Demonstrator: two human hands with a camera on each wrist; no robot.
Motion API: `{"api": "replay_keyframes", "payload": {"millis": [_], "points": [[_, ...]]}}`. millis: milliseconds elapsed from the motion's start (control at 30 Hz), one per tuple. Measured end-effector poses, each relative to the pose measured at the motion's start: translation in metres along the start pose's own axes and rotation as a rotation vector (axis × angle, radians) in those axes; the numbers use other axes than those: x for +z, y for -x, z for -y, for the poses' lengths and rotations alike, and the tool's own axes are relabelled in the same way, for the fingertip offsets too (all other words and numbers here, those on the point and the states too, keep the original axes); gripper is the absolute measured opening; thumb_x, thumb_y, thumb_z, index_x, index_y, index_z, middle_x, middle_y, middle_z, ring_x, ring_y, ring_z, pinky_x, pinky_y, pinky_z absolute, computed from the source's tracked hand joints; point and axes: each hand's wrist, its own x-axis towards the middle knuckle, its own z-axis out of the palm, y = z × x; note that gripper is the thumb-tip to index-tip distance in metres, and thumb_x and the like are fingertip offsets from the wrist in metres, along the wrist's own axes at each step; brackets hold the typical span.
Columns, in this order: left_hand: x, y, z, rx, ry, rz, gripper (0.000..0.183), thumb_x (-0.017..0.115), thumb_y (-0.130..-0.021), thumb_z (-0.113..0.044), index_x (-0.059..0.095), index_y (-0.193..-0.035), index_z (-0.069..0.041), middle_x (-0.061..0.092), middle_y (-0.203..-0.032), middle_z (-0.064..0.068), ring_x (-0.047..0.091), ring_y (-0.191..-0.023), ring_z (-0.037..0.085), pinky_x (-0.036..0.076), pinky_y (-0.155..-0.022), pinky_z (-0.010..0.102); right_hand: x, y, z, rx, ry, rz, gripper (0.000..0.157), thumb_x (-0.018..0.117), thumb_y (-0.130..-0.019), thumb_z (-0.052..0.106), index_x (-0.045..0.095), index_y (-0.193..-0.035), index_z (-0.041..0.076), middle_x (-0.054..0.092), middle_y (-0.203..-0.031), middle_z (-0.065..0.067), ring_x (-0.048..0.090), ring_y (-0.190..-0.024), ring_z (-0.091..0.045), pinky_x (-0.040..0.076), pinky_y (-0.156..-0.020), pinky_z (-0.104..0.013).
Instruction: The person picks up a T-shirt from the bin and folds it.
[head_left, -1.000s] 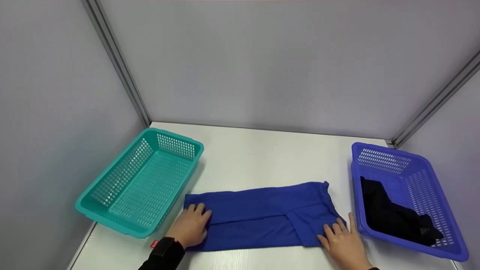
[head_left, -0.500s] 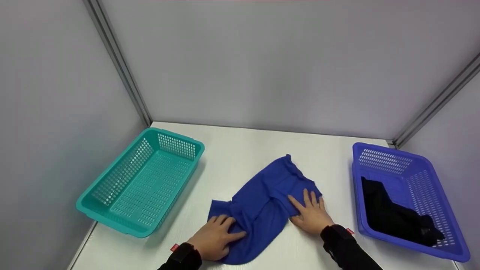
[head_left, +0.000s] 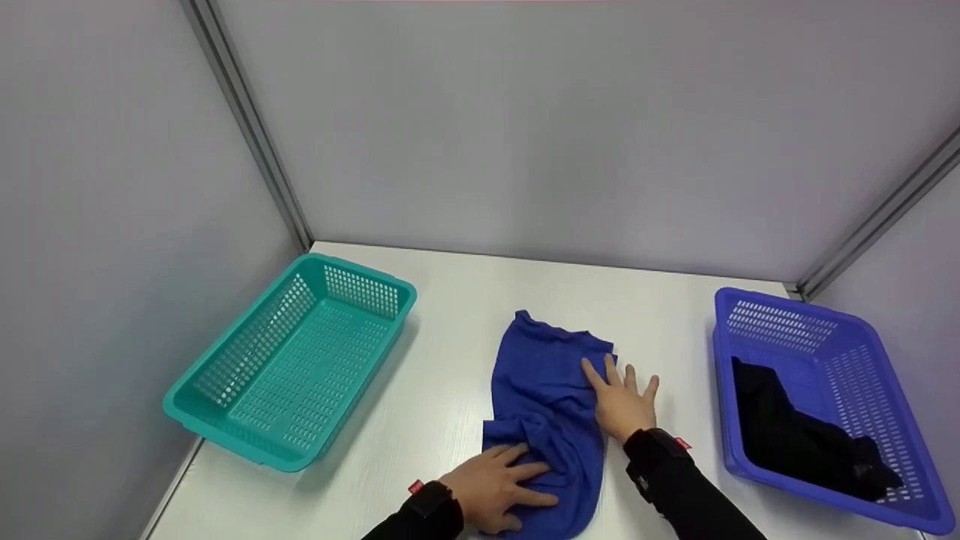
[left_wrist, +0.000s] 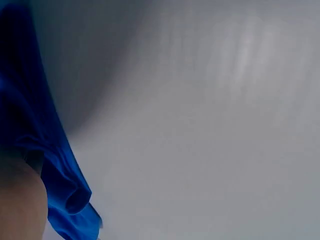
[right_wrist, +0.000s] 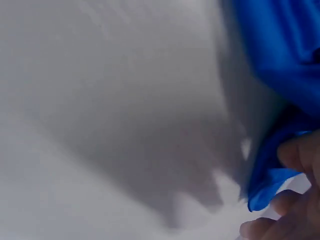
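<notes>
A blue cloth garment (head_left: 529, 375) lies rumpled on the white table, its long side running away from me, with bunched folds in its nearer half. My left hand (head_left: 495, 484) rests spread on its near left part. At its right edge, my right hand (head_left: 624, 401) touches the fabric with fingers spread, some of them beyond the cloth over the table. In the left wrist view only a blurred part of the hand (left_wrist: 20, 200) shows beside the blue cloth (left_wrist: 60, 185). The right wrist view has fingertips (right_wrist: 285, 202) by a blue corner (right_wrist: 270, 192).
A teal plastic basket (head_left: 296, 457) with nothing in it stands to the left. On the right, a blue-purple basket (head_left: 795, 300) holds a black cloth item (head_left: 802, 442). Grey-white panels (head_left: 555, 127) enclose the white table (head_left: 450, 300) at the back and sides.
The blue garment has turned from lying crosswise to lying lengthwise and has become rumpled. Both hands have moved with it, the left to the right, the right leftward and farther away.
</notes>
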Motion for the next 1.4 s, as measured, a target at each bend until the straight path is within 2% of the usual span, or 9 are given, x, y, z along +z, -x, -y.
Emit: {"api": "replay_keyframes", "payload": {"millis": [233,533,633,833,967,1100,1200,1300,1400], "points": [[0.007,-0.029,0.012,-0.159,-0.038,-0.030,0.058,0.043,-0.100,-0.065,0.026,-0.155,-0.055,0.031,-0.165,-0.011,0.028,-0.153,0.025,0.028,-0.122,0.043,-0.011,0.002,0.012,-0.116,-0.144,-0.204,0.053,0.063,-0.090,0.001,0.056,-0.142,0.001,0.051,-0.149,-0.025,0.052,-0.132,-0.048,0.032,-0.106,-0.074],[0.012,-0.084,0.014,-0.752,-0.239,-0.166,0.049,0.040,-0.099,-0.066,0.040,-0.148,-0.061,0.040,-0.161,-0.006,0.039,-0.147,0.031,0.032,-0.117,0.057,-0.012,0.017,0.037,-0.261,-0.192,-0.330,0.037,0.065,-0.089,0.002,0.068,-0.126,-0.001,0.065,-0.133,-0.021,0.061,-0.124,-0.042,0.036,-0.107,-0.068],[0.012,-0.091,0.011,-0.840,-0.220,-0.171,0.052,0.038,-0.099,-0.068,0.045,-0.148,-0.054,0.045,-0.159,0.000,0.045,-0.143,0.035,0.034,-0.116,0.055,-0.010,0.021,0.040,-0.277,-0.199,-0.355,0.033,0.064,-0.089,0.001,0.070,-0.121,-0.001,0.069,-0.127,-0.020,0.065,-0.119,-0.041,0.038,-0.106,-0.068],[0.005,-0.082,0.016,-0.682,0.016,-0.264,0.065,0.040,-0.102,-0.064,0.048,-0.154,-0.026,0.053,-0.153,0.003,0.052,-0.136,0.039,0.041,-0.112,0.048,0.002,0.031,0.034,-0.287,-0.181,-0.389,0.030,0.066,-0.087,-0.001,0.071,-0.116,-0.001,0.073,-0.116,-0.018,0.069,-0.111,-0.039,0.045,-0.102,-0.062],[-0.010,-0.061,0.020,-0.513,0.237,-0.307,0.048,0.053,-0.104,-0.036,0.051,-0.147,-0.012,0.066,-0.133,0.005,0.066,-0.116,0.026,0.054,-0.095,0.040,0.013,0.042,0.025,-0.269,-0.212,-0.332,0.029,0.067,-0.089,0.000,0.071,-0.117,0.001,0.073,-0.117,-0.018,0.068,-0.114,-0.039,0.049,-0.101,-0.057],[-0.013,-0.031,0.019,-0.336,0.167,-0.257,0.038,0.063,-0.095,-0.017,0.066,-0.133,-0.016,0.066,-0.133,0.000,0.062,-0.109,0.019,0.053,-0.090,0.033,0.026,0.058,0.019,-0.332,-0.188,-0.170,0.028,0.067,-0.096,0.014,0.070,-0.123,0.006,0.070,-0.125,-0.015,0.062,-0.125,-0.037,0.045,-0.107,-0.056],[-0.007,-0.006,0.019,-0.254,0.073,-0.229,0.041,0.065,-0.094,-0.020,0.067,-0.135,-0.026,0.060,-0.141,-0.004,0.055,-0.122,0.022,0.047,-0.101,0.041,0.037,0.073,0.018,-0.428,-0.161,0.019,0.048,0.061,-0.102,0.041,0.063,-0.138,0.011,0.060,-0.143,-0.015,0.046,-0.141,-0.041,0.031,-0.114,-0.064],[-0.003,0.015,0.018,-0.272,0.107,-0.203,0.044,0.063,-0.098,-0.024,0.061,-0.142,-0.031,0.057,-0.139,-0.001,0.050,-0.131,0.023,0.044,-0.107,0.048,0.046,0.085,0.019,-0.496,-0.158,0.160,0.075,0.053,-0.096,0.065,0.049,-0.152,0.016,0.042,-0.159,-0.017,0.028,-0.149,-0.047,0.020,-0.113,-0.074],[0.001,0.029,0.017,-0.274,0.093,-0.207,0.047,0.065,-0.097,-0.022,0.059,-0.143,-0.026,0.057,-0.131,0.002,0.054,-0.123,0.021,0.047,-0.104,0.042,0.050,0.092,0.021,-0.541,-0.131,0.151,0.074,0.057,-0.096,0.063,0.046,-0.154,0.019,0.037,-0.162,-0.015,0.027,-0.149,-0.048,0.022,-0.112,-0.074]]}}
